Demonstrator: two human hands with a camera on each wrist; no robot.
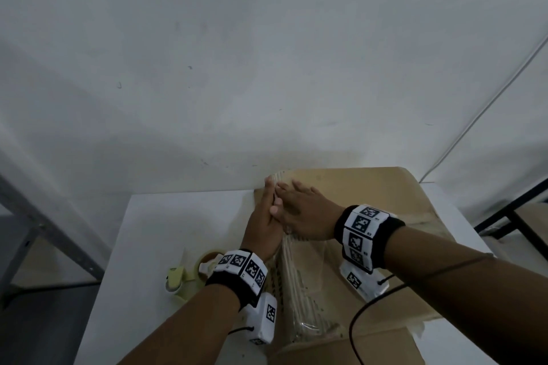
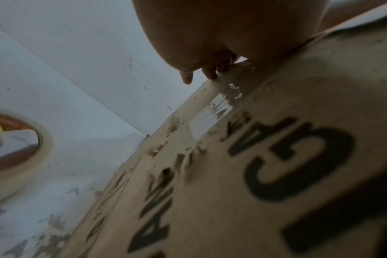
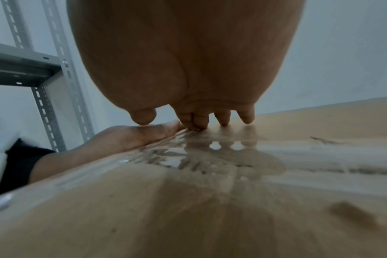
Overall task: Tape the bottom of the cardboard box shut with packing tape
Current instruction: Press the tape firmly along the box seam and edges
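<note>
The clear tape strip (image 1: 299, 284) runs lengthwise away from the person along the cardboard box (image 1: 370, 192). The left hand (image 1: 264, 222) presses flat, fingers straight, on the box's left side; the right hand (image 1: 305, 213) lies spread on top.

Tape roll (image 1: 207, 267) crowds table (image 1: 178, 216) left of box (image 1: 370, 192); wall (image 1: 237, 68) behind.

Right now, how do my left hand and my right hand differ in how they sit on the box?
The left hand lies along the cardboard box's left edge, fingers pointing away; the right hand reaches across the top face from the right. The left hand stands more on its side; the right hand lies palm down, fingertips on the glossy tape. Both have straight fingers, grip nothing, and meet near the far corner.
</note>
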